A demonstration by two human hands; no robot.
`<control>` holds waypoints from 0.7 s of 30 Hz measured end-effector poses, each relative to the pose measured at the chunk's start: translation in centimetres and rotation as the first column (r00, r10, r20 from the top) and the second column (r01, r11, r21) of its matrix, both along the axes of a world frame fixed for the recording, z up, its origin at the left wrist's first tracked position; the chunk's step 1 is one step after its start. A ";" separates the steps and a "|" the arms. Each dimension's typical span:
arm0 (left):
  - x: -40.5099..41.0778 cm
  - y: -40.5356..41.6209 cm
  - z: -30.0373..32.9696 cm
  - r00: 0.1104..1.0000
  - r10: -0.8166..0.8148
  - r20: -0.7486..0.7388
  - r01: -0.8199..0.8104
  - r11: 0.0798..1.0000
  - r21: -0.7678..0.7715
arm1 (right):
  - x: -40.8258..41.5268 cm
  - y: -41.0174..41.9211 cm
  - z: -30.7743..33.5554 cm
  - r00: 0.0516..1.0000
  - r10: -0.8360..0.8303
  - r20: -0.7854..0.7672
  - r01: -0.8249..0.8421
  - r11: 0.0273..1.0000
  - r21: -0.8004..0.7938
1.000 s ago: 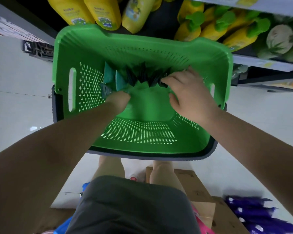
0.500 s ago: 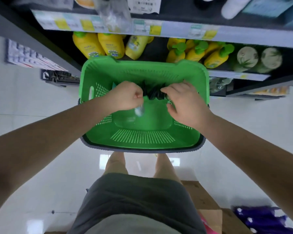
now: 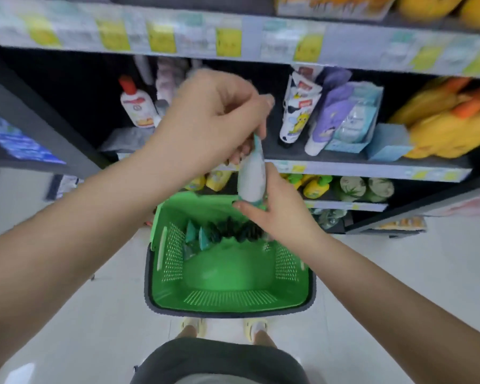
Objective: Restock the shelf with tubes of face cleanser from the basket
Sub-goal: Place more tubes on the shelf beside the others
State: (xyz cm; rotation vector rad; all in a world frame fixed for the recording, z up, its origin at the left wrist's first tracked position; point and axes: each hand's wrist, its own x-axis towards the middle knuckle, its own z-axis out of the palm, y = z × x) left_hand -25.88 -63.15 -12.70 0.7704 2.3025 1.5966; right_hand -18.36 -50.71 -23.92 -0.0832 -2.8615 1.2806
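While both arms reach forward over the green basket (image 3: pixel 230 275), the left hand (image 3: pixel 211 120) is closed around the upper end of a white and teal tube of face cleanser (image 3: pixel 252 178), which hangs roughly upright, raised above the basket's far rim and in front of the middle shelf (image 3: pixel 372 163). The right hand (image 3: pixel 281 217) sits just below, fingers loosely curled against the tube's lower end, thumb (image 3: pixel 245 209) touching near its base; whether it grips or only steadies the tube cannot be told. More tubes, teal and dark (image 3: pixel 222 234), stand in a row along the far wall of the basket; the near half of the basket floor is bare. The basket rests on the pale tiled floor (image 3: pixel 81 314), close to the person's feet in light sandals (image 3: pixel 194 327). On the middle shelf: a white bottle with a red cap (image 3: pixel 136 106) to the left of the raised hand; white and purple tubes and a pale blue box (image 3: pixel 352 117) to the right. Yellow bottles (image 3: pixel 313 187) stand on the lower shelf behind the basket. Shelf-edge price labels (image 3: pixel 161 37) are blurred and unreadable.
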 end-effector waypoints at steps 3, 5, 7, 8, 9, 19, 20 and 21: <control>0.2 0.1 4.4 0.985 0.042 -0.166 -0.029 0.996 0.082 | -0.9 0.1 4.5 0.998 -0.034 -0.060 0.028 0.995 -0.101; 0.3 -0.2 6.8 0.942 0.085 -0.325 -0.052 0.993 0.110 | -1.4 0.4 7.4 0.995 -0.037 -0.089 0.021 0.985 -0.174; 0.5 -0.7 8.9 0.900 0.133 -0.414 -0.079 0.986 0.145 | -1.5 0.4 10.5 0.993 -0.034 -0.109 0.001 0.958 -0.288; 0.5 -0.9 9.9 0.879 0.155 -0.451 -0.096 0.984 0.152 | -1.5 0.4 12.0 0.992 -0.031 -0.118 -0.011 0.941 -0.337; 0.4 -1.1 10.7 0.859 0.166 -0.484 -0.108 0.983 0.146 | -1.4 0.6 13.6 0.991 -0.021 -0.135 -0.032 0.925 -0.379; 0.7 -0.5 17.6 0.836 0.048 -0.546 0.037 0.989 0.145 | -1.9 1.9 26.0 0.918 0.029 -0.394 -0.264 0.788 -0.557; 0.4 -0.3 18.4 0.822 0.073 -0.564 0.029 0.985 0.171 | -2.4 2.0 27.1 0.909 0.045 -0.413 -0.288 0.784 -0.549; 0.2 -0.1 19.4 0.812 0.103 -0.575 0.017 0.980 0.200 | -2.9 2.2 28.3 0.898 0.053 -0.437 -0.309 0.782 -0.541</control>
